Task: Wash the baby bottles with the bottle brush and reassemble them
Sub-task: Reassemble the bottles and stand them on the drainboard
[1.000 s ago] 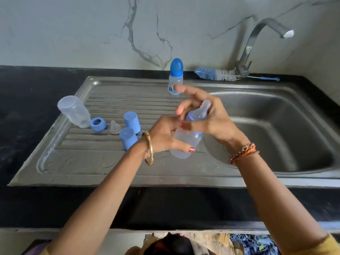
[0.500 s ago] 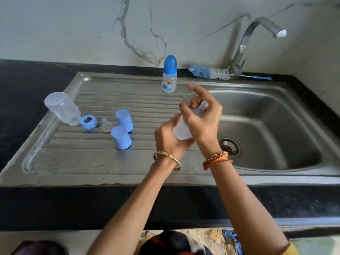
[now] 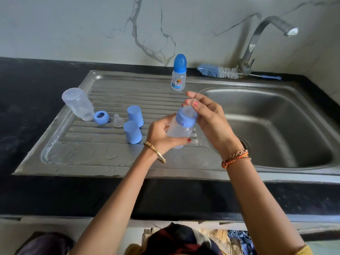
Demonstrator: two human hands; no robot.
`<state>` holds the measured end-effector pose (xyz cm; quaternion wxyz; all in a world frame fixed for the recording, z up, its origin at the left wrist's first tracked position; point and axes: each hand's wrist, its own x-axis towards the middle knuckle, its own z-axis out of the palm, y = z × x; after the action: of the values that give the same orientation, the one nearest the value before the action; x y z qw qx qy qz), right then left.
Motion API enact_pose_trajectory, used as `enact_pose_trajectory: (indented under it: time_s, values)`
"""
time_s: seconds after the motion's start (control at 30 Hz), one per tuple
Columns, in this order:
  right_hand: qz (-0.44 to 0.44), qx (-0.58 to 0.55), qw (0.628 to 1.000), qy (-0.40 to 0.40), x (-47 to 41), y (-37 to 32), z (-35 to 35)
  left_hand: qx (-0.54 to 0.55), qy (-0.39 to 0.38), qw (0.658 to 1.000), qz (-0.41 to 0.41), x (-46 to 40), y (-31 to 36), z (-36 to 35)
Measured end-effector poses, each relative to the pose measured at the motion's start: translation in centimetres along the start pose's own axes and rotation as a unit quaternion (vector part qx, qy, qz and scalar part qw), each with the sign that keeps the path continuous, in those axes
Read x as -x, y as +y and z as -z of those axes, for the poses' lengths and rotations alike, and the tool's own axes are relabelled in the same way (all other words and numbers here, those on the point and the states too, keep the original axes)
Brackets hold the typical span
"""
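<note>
My left hand (image 3: 161,134) grips the clear body of a baby bottle (image 3: 179,128) over the draining board. A blue screw ring (image 3: 186,117) with a clear teat sits on its neck, and my right hand (image 3: 207,118) pinches the teat at its tip with thumb and fingers. On the board's left an open clear bottle (image 3: 79,103) stands upside down, beside a blue ring (image 3: 101,117), a loose teat (image 3: 117,120) and two blue caps (image 3: 135,115) (image 3: 132,132). A small capped bottle (image 3: 178,72) stands at the back. The bottle brush (image 3: 219,71) lies behind the basin.
The steel sink basin (image 3: 276,129) lies to the right, its drain partly behind my right wrist. The tap (image 3: 257,43) arches over it from the back rim. Black counter (image 3: 27,107) surrounds the sink, with a marble wall behind.
The bottle has tipped so that its blue ring now shows. My right hand has slid from round the ring up to the teat tip.
</note>
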<state>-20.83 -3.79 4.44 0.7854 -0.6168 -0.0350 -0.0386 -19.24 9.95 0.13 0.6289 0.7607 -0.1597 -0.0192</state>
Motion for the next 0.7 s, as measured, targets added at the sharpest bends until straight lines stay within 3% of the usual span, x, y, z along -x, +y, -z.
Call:
enact_pose_trajectory:
  time_s: [0.07, 0.17, 0.23, 0.33, 0.57, 0.7]
  values:
    - [-0.008, -0.051, 0.998, -0.019, -0.2, 1.1, -0.4, 0.011, 0.010, 1.000, -0.007, 1.0, -0.1, 0.9]
    - [-0.066, -0.107, 0.991, 0.048, -0.5, 2.8, -1.8, 0.013, 0.056, 0.998, 0.002, 3.0, -0.8, 2.5]
    - [-0.107, -0.008, 0.993, 0.057, -0.7, 3.8, -3.4, 0.017, 0.091, 0.996, 0.019, 4.2, -1.2, 4.0]
    - [-0.070, 0.215, 0.974, 0.000, -1.0, 5.5, -5.6, 0.020, 0.140, 0.989, 0.038, 5.1, -2.0, 6.2]
    - [0.089, 0.479, 0.864, -0.131, -2.2, 6.9, -8.9, 0.036, 0.233, 0.969, 0.076, 6.2, -3.3, 9.4]
    - [0.078, 0.577, 0.796, -0.165, -2.6, 7.6, -9.5, 0.055, 0.253, 0.960, 0.103, 6.5, -3.7, 10.2]
